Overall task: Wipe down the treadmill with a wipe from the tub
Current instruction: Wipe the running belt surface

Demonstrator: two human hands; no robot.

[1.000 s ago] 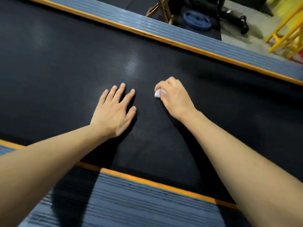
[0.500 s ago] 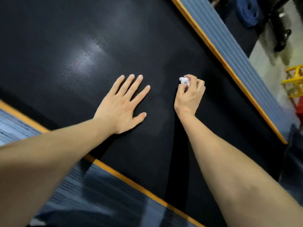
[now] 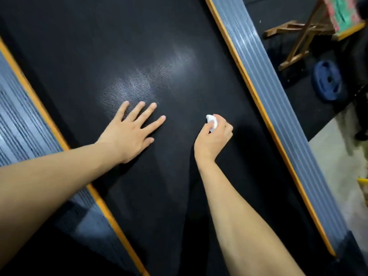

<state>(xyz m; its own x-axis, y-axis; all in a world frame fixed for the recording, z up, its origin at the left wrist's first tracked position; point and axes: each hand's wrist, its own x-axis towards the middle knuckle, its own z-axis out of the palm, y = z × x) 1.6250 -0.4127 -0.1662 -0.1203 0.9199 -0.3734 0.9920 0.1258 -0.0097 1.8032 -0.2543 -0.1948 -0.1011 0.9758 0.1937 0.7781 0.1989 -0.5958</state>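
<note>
Left hand (image 3: 131, 132) lies flat, fingers spread, on the black textured treadmill belt (image 3: 159, 46). Right hand (image 3: 214, 136) curls round a small crumpled white wipe (image 3: 212, 121), held down at mid-belt, near the grey ribbed side rail (image 3: 266, 92).

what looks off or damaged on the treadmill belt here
Nothing stands out. The belt looks intact; the pale patch is glare. The left hand lies flat on it, and the right hand pinches the balled wipe.
</note>
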